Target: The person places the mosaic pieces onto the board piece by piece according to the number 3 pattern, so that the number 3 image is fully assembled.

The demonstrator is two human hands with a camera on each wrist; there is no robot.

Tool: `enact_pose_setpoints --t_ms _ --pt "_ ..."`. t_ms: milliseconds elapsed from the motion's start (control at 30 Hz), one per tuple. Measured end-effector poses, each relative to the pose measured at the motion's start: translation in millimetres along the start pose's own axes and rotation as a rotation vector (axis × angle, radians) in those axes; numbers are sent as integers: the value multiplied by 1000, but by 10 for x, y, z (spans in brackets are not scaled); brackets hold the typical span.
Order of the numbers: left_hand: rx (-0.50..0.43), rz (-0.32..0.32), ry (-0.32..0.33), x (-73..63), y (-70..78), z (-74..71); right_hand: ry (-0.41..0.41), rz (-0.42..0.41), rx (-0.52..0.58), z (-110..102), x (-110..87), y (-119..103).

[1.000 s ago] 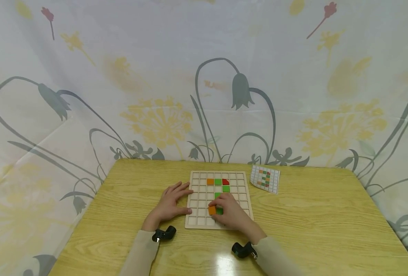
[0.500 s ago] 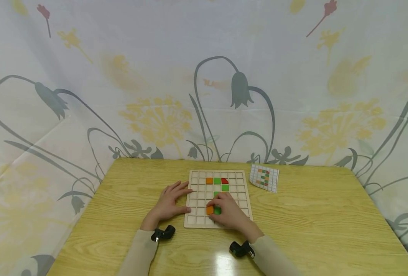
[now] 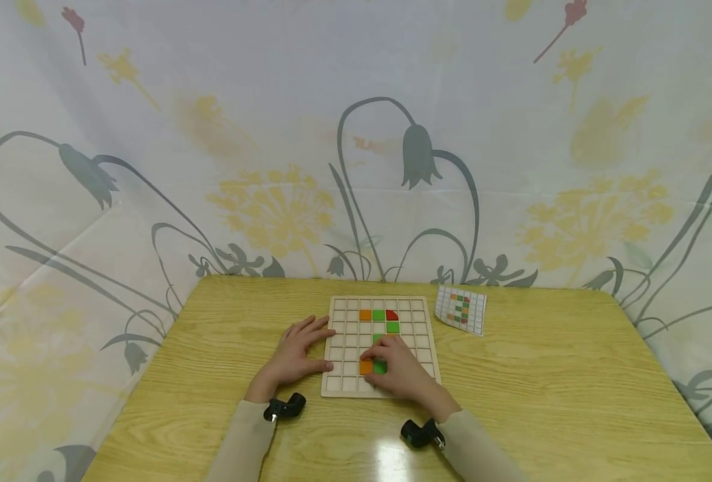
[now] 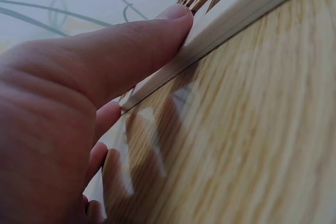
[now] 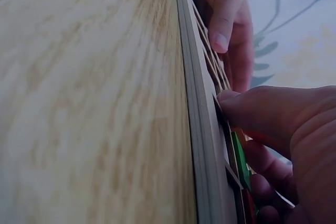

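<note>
A wooden grid board (image 3: 350,384) lies on the table. My right hand (image 3: 401,369) pinches an orange square tile (image 3: 365,367) by its edges, low over a cell near the board's front. Beside it on the right is a green tile (image 3: 379,366), partly covered by the fingers; a red piece (image 5: 249,203) shows under that hand in the right wrist view. My left hand (image 3: 296,351) is spread, with its thumb and fingertips against the board's left edge. Farther back in the grid sit orange (image 3: 365,315), green (image 3: 379,315) and red rounded (image 3: 392,315) tiles, with another green one (image 3: 393,327) below.
A slightly curled paper card (image 3: 461,310), printed with a coloured grid pattern, lies at the board's back right. The wood-grain table (image 3: 549,375) meets a flower-print curtain (image 3: 308,134) behind. Black wrist cameras sit at both cuffs.
The orange tile, tilted a second ago, has shifted slightly left and now lies flatter at its cell, still between my right fingers. My left hand has stayed at the board's edge.
</note>
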State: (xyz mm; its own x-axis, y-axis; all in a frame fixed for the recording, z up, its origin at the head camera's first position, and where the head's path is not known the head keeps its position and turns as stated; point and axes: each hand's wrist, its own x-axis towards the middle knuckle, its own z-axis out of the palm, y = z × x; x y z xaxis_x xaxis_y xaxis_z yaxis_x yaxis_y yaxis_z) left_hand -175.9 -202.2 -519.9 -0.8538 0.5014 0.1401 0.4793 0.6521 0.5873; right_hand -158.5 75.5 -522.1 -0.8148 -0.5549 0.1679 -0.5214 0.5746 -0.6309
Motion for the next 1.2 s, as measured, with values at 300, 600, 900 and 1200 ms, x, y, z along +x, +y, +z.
enact_pose_setpoints --t_ms 300,600,900,1200 --pt "0 -10 -7 10 1 -11 -16 5 88 -30 -16 43" --pt "-3 -10 -7 3 -21 0 18 -38 115 -7 -23 77" --pt "0 -14 -9 3 -27 10 51 -32 100 16 -39 58" --pt "1 -12 -13 -2 -40 25 54 -39 85 16 -44 43"
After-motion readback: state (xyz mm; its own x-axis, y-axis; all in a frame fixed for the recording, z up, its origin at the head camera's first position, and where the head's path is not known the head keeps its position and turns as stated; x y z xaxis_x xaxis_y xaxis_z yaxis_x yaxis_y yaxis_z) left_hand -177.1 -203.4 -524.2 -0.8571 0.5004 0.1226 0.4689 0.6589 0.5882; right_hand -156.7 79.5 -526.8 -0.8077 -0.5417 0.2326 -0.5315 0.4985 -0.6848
